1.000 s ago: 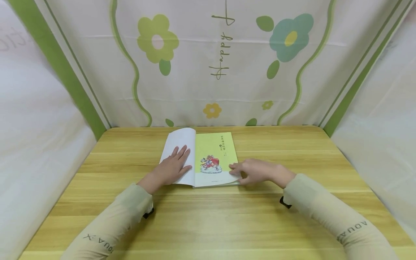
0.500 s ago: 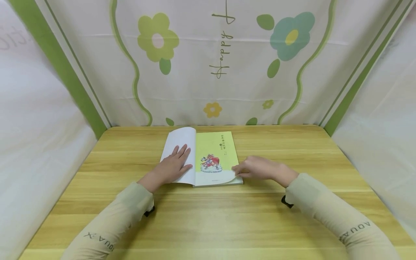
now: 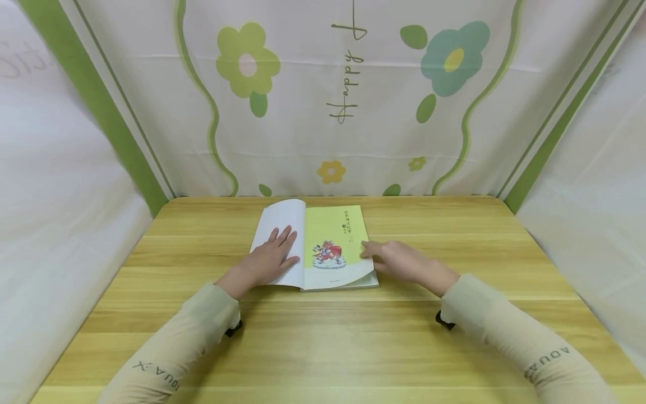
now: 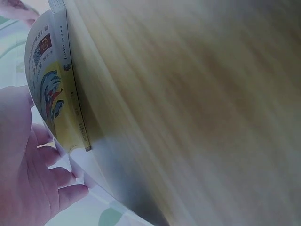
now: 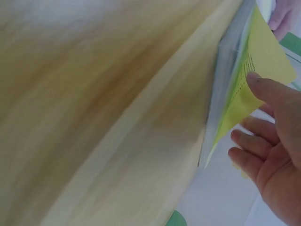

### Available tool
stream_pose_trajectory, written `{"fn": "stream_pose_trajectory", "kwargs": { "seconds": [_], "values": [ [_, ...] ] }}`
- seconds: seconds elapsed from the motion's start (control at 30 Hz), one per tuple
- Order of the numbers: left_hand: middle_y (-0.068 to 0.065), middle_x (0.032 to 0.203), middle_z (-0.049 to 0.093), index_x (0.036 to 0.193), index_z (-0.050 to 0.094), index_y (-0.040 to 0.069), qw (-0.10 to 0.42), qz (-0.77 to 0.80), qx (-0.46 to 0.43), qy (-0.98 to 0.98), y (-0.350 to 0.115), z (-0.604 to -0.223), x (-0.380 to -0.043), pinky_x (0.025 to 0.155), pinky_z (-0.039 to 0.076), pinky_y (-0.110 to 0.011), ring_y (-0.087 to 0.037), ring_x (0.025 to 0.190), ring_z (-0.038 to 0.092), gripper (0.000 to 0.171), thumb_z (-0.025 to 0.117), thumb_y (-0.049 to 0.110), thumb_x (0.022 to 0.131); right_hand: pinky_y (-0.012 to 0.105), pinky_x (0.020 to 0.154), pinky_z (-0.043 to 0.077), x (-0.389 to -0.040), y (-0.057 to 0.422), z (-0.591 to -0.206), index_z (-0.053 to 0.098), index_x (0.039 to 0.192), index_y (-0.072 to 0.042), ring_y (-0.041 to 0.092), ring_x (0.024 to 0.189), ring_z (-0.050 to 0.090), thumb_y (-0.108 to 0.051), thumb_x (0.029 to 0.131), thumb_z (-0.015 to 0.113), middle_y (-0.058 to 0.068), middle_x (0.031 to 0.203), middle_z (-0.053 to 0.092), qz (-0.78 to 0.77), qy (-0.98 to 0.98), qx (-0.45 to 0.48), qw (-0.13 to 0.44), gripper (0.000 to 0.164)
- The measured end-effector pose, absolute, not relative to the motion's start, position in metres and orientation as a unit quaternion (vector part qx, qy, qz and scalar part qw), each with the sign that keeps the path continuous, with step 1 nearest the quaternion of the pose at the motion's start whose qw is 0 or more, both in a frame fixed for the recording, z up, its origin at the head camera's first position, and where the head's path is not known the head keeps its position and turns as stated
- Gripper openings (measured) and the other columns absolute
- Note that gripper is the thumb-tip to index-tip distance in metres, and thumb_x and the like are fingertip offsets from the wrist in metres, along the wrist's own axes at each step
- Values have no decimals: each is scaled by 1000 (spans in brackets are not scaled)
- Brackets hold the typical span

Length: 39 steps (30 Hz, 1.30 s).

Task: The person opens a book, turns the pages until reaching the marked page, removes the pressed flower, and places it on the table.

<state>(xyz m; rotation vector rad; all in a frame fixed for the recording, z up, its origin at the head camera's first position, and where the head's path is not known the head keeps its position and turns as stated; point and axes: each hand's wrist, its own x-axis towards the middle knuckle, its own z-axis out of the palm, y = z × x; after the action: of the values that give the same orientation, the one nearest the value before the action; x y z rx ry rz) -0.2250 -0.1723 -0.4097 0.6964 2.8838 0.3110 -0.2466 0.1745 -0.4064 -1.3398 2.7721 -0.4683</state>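
Observation:
An open paperback book [image 3: 330,224] lies near the table's far side, its yellow-green title page showing a small red-caped figure and vertical characters. My left hand [image 3: 267,259] rests flat, fingers spread, on the white leaf [image 3: 277,216] turned to the left. At the book's right edge, my right hand [image 3: 398,259] pinches the title page, whose lower right corner lifts off the pages beneath. In the right wrist view the thumb [image 5: 265,89] presses the yellow underside of that page [image 5: 268,52], the fingers behind it. The left wrist view shows the book's spine and printed cover [image 4: 51,89].
The book lies on a wood-grain table [image 3: 323,348]. Behind it hangs a white curtain [image 3: 303,112] with printed flowers, and pale fabric sides [image 3: 65,185] close in the left and right.
My right hand has gone from the page's lower right corner to a pinch slightly higher on its right edge, and the corner has come up. My left hand stays in place.

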Motion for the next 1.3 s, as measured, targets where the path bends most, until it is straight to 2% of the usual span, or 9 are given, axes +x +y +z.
{"fn": "stream_pose_trajectory", "kwargs": {
  "seconds": [0.1, 0.17, 0.23, 0.3, 0.4, 0.43, 0.53, 0.73, 1.3],
  "values": [
    [-24, 168, 13, 161, 21, -4, 79, 106, 233, 963, -172, -410, -225, 118, 23, -59, -50, 151, 11, 69, 44, 37, 111, 48, 101, 49, -247, 172, -406, 73, 121, 0, 40, 127, 58, -9, 98, 71, 25, 142, 56, -168, 904, -393, 5, 25],
    [-24, 167, 13, 161, 21, -4, 78, 107, 235, 963, -172, -410, -225, 119, 23, -59, -50, 151, 11, 68, 43, 37, 111, 46, 98, 53, -248, 170, -406, 72, 125, -1, 37, 118, 66, -9, 98, 70, 25, 144, 54, -182, 914, -363, 13, 28],
    [-25, 167, 14, 161, 22, -5, 74, 106, 237, 963, -172, -411, -226, 119, 23, -59, -50, 151, 12, 68, 43, 37, 111, 40, 88, 57, -250, 168, -405, 69, 130, -1, 28, 86, 71, -11, 98, 70, 24, 146, 51, -199, 921, -332, 29, 33],
    [-25, 167, 14, 161, 22, -4, 72, 107, 238, 962, -172, -411, -226, 118, 24, -59, -50, 151, 12, 68, 44, 37, 111, 37, 79, 54, -251, 166, -405, 63, 139, -2, 20, 61, 55, -14, 99, 70, 24, 151, 45, -228, 925, -300, 50, 42],
    [-25, 167, 14, 161, 22, -4, 72, 108, 239, 962, -172, -411, -227, 118, 24, -59, -50, 151, 12, 68, 44, 37, 111, 39, 89, 53, -253, 164, -406, 46, 153, -2, 26, 79, 68, -22, 100, 70, 24, 157, 36, -278, 923, -259, 67, 62],
    [-24, 167, 14, 161, 22, -4, 73, 108, 238, 962, -172, -411, -228, 118, 24, -59, -50, 151, 12, 68, 44, 38, 111, 42, 95, 53, -253, 163, -407, 38, 157, -1, 31, 97, 71, -25, 100, 70, 25, 159, 32, -300, 918, -249, 71, 70],
    [-24, 168, 13, 161, 21, -4, 77, 109, 236, 963, -171, -410, -228, 119, 23, -59, -50, 151, 12, 69, 44, 38, 111, 50, 111, 40, -253, 158, -411, 14, 164, -3, 42, 141, 42, -31, 100, 70, 26, 162, 24, -367, 896, -235, 84, 90],
    [-24, 168, 13, 161, 21, -4, 84, 116, 233, 962, -170, -407, -226, 118, 23, -59, -50, 151, 11, 69, 44, 37, 111, 47, 112, 37, -249, 145, -412, -16, 161, -4, 42, 145, 35, -25, 104, 64, 27, 165, 8, -481, 827, -250, 150, 100],
    [-19, 169, 9, 163, 19, 1, 98, 152, 225, 957, -176, -413, -228, 119, 21, -61, -46, 153, 7, 71, 45, 41, 110, 39, 112, 39, -237, 117, -418, 14, 165, -7, 31, 144, 41, -14, 108, 54, 13, 169, 12, -418, 821, -345, 179, 70]
  ]
}}
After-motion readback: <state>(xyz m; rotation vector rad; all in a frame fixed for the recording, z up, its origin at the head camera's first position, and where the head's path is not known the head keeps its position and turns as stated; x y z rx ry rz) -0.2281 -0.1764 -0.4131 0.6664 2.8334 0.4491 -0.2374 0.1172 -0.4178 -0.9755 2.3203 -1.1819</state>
